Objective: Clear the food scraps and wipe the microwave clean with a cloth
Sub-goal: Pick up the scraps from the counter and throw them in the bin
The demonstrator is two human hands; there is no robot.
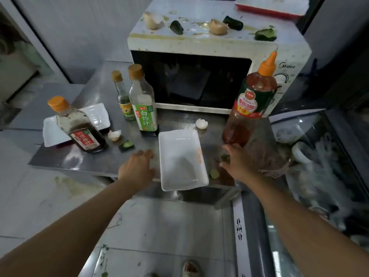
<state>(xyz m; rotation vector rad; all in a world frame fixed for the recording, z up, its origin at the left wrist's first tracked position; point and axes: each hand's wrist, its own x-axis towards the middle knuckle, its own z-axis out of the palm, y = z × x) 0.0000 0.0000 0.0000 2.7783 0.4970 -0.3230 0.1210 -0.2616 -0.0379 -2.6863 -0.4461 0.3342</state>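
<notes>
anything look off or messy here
Yes. The microwave top is littered with eggshells, cucumber pieces and smeared egg. More shells lie on the table, and the white tray overhangs its front edge.

Both arms reach forward, left grip (pixel 137 168) and right grip (pixel 236 162) loosely spread.

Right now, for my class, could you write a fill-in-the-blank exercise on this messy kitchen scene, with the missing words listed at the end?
1. The two eggshells on top of the microwave lie among pieces of ____.
2. The ketchup bottle has an ____ nozzle.
3. The white tray lies between the left hand and the ____ hand.
4. The microwave's brand name reads ____.

Missing words: cucumber; orange; right; Midea
</notes>
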